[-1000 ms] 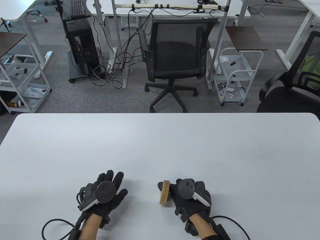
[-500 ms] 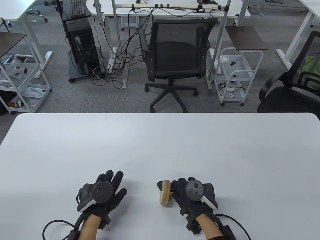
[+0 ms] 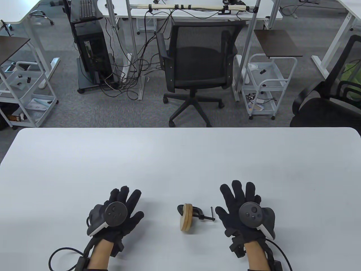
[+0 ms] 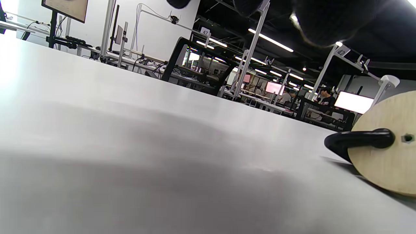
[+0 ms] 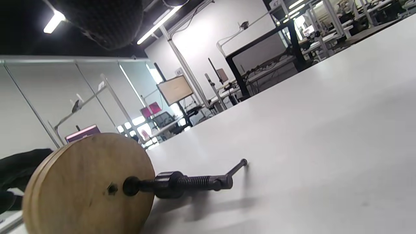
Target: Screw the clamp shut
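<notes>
A black C-clamp (image 3: 197,213) lies on the white table (image 3: 180,158) and pinches two stacked wooden discs (image 3: 186,217) that stand on edge. Its screw and handle bar (image 3: 211,214) point right. In the right wrist view the screw (image 5: 191,182) presses against the disc face (image 5: 87,185). In the left wrist view the clamp's fixed jaw (image 4: 357,141) crosses the other disc face (image 4: 390,143). My left hand (image 3: 121,210) rests flat on the table left of the clamp, fingers spread. My right hand (image 3: 239,203) rests flat to the clamp's right, fingers spread, touching nothing.
Beyond the table's far edge stand an office chair (image 3: 197,65), a white cart (image 3: 265,84) and a computer tower with cables (image 3: 93,56). Glove cables (image 3: 62,254) trail off the near edge.
My right hand let go of the clamp's handle and moved right, now lying flat and open. The clamp and discs stayed in place. My left hand barely moved.
</notes>
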The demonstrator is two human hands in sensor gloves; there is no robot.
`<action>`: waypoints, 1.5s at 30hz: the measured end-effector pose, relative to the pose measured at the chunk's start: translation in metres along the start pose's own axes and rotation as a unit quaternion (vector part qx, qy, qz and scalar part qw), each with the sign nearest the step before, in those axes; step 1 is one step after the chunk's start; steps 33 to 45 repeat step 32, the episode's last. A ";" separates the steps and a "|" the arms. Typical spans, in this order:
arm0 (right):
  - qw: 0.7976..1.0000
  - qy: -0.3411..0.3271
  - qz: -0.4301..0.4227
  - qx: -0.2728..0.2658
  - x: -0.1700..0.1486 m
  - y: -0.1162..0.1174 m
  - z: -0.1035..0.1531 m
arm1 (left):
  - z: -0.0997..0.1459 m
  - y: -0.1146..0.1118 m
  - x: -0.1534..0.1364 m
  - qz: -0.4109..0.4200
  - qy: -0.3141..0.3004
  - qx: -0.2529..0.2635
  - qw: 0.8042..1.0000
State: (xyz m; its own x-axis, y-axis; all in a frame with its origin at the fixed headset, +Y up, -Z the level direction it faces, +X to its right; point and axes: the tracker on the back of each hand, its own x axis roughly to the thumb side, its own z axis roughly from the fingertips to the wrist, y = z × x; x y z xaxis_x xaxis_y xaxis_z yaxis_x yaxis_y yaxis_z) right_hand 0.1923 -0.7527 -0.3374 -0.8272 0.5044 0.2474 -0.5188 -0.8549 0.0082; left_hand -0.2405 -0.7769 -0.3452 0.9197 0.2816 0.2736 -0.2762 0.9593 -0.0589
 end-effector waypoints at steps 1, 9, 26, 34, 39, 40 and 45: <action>1.000 -0.006 0.009 0.006 0.002 -0.002 -0.001 | -0.001 -0.001 -0.001 -0.004 0.002 -0.008 1.000; 0.998 -0.008 0.056 -0.017 -0.021 -0.004 0.006 | -0.002 -0.004 -0.008 -0.037 0.040 -0.034 0.998; 0.991 0.048 0.102 0.070 -0.033 0.009 0.005 | 0.004 0.001 0.007 -0.070 0.024 0.007 0.997; 0.991 0.033 0.100 0.077 -0.025 0.010 0.007 | 0.003 0.000 0.007 -0.062 0.024 -0.006 0.998; 0.991 0.033 0.100 0.077 -0.025 0.010 0.007 | 0.003 0.000 0.007 -0.062 0.024 -0.006 0.998; 0.991 0.033 0.100 0.077 -0.025 0.010 0.007 | 0.003 0.000 0.007 -0.062 0.024 -0.006 0.998; 0.991 0.033 0.100 0.077 -0.025 0.010 0.007 | 0.003 0.000 0.007 -0.062 0.024 -0.006 0.998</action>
